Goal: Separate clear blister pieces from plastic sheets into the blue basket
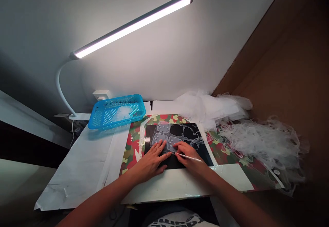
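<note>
A black sheet (pixel 189 132) lies on a camouflage-patterned mat (pixel 132 146), with several clear film pieces (pixel 164 134) stuck on its left part. My left hand (pixel 151 158) rests flat on the sheet's lower left, fingers stretched out and touching the film pieces. My right hand (pixel 189 155) is closed in a pinch on a thin white stick-like tool (pixel 189 157), whose tip meets the film near my left fingertips.
A blue plastic basket (pixel 117 112) holding clear pieces stands at the back left beside a white gooseneck lamp (pixel 133 24). Heaps of white film scraps (pixel 257 138) pile up on the right. A brown board (pixel 282 66) leans on the right. White paper (pixel 84 165) covers the table.
</note>
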The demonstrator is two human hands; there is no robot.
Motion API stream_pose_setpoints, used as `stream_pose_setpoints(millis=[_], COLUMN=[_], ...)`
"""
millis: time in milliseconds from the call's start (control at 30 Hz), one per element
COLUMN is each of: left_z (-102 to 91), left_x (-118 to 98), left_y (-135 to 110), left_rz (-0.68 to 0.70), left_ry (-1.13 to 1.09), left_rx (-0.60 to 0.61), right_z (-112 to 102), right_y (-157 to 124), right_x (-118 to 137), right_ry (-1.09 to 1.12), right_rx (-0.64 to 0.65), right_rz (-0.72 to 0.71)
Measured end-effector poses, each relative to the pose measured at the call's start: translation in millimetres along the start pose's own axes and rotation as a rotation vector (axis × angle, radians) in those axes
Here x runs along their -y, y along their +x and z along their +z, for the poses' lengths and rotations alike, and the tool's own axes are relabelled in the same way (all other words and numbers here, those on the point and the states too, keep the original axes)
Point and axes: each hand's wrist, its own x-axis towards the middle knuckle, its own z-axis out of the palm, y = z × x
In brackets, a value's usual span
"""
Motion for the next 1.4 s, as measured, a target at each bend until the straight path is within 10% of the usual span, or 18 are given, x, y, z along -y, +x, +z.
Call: stream_pose_setpoints(millis=[200,467,700,900,1233,1400], left_z=[0.0,-18.6,-33.1,-40.6,-55.2,-51.9], left_x=[-1,-7,-6,-33,-41,-40], left_y=[1,7,65,71,48,45], left_rz=[-0.013,-0.053,-0.337,-0.496,-0.552,-0.515], left_ry=[0.01,0.0,-0.696,-1.834,-1.937,-1.925], left_rx=[0.0,0.03,-0.233,-0.039,-0.017,-0.064], right_z=[-3,-82,-70,-63,-63,-45], right_y=[9,0,-1,-2,-2,-3], right_x=[-4,-79,-24,21,38,6], right_ry=[-0.05,0.635,0.989,1.158,1.144,0.808], right_rx=[-0.112,-0.955,-0.627,-0.373,-0.305,-0.361], right_rz=[-0.005,0.603,0.522,0.505,0.495,0.606])
